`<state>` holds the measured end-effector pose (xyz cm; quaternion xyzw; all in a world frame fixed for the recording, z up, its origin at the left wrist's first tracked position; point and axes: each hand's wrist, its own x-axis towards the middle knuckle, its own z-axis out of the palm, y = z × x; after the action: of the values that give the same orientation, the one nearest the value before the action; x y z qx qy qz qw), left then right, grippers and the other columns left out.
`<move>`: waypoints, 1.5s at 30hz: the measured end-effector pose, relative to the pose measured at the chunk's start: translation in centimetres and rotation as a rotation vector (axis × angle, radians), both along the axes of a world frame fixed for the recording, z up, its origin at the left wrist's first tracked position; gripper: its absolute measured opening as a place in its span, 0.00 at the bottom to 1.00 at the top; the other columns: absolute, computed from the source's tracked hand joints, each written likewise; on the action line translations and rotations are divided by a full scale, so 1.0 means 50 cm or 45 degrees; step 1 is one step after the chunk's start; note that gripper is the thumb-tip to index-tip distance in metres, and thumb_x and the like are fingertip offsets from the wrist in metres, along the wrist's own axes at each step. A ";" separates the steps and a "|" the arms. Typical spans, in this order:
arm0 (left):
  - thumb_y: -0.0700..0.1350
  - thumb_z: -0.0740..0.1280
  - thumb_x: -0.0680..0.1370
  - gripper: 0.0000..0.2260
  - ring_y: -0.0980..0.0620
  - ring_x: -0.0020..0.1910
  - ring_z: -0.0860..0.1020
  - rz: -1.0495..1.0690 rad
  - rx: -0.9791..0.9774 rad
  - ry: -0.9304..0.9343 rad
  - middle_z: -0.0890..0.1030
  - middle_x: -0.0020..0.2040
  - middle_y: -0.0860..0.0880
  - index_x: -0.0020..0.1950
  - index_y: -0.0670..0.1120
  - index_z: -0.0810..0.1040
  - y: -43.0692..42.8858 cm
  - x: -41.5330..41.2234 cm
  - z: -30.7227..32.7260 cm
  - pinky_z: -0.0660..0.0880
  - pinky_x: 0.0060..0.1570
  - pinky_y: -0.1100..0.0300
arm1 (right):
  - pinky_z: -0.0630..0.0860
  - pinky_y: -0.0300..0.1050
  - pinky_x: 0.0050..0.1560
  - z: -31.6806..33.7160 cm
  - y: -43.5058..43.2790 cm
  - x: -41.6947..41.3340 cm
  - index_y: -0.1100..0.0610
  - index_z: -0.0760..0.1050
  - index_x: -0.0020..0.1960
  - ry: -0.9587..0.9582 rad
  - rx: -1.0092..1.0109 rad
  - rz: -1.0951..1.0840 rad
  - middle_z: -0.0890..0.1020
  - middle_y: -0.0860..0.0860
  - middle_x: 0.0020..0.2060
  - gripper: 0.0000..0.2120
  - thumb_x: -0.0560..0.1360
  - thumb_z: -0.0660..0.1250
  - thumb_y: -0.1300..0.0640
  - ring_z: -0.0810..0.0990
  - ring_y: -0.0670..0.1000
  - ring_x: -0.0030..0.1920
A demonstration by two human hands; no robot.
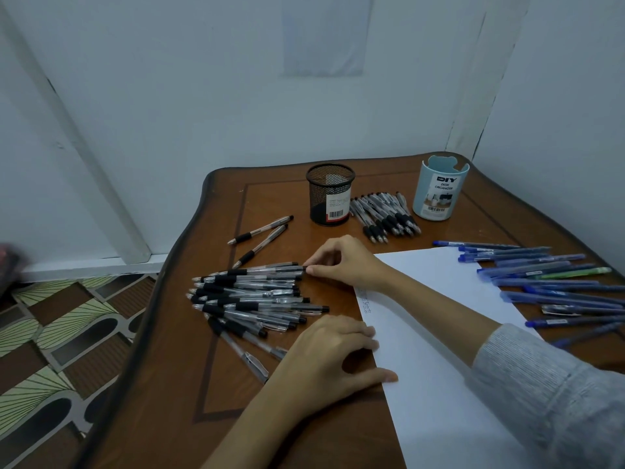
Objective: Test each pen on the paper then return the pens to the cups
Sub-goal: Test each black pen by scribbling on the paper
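A heap of clear pens with black grips (250, 296) lies on the left half of the wooden table (189, 384). My right hand (341, 262) reaches across the white paper (436, 350) and pinches the end of the topmost pen (270, 268) of the heap. My left hand (333, 357) rests on the paper's left edge, fingers spread. Small pen marks (367, 301) run along that edge. A black mesh cup (329, 194) and a light blue cup (439, 187) stand at the back; no pens show in them.
Two clear pens (262, 235) lie apart, left of the mesh cup. A tidy row of clear pens (385, 213) sits between the cups. Several blue pens and one green pen (548, 282) lie right of the paper. Walls close the back and right.
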<state>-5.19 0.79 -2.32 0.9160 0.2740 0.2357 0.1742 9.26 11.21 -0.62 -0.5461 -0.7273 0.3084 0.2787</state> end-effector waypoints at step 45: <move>0.66 0.63 0.73 0.23 0.62 0.54 0.77 0.021 0.094 -0.037 0.82 0.54 0.55 0.52 0.49 0.83 -0.005 0.001 -0.014 0.71 0.57 0.66 | 0.67 0.36 0.21 0.000 -0.158 0.087 0.59 0.75 0.41 1.135 -0.334 -0.688 0.77 0.54 0.27 0.16 0.78 0.64 0.46 0.72 0.47 0.23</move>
<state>-5.15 0.52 -3.04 0.9160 0.2700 0.2603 0.1422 13.63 3.34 -0.62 -0.5601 -0.3274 0.5159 0.5595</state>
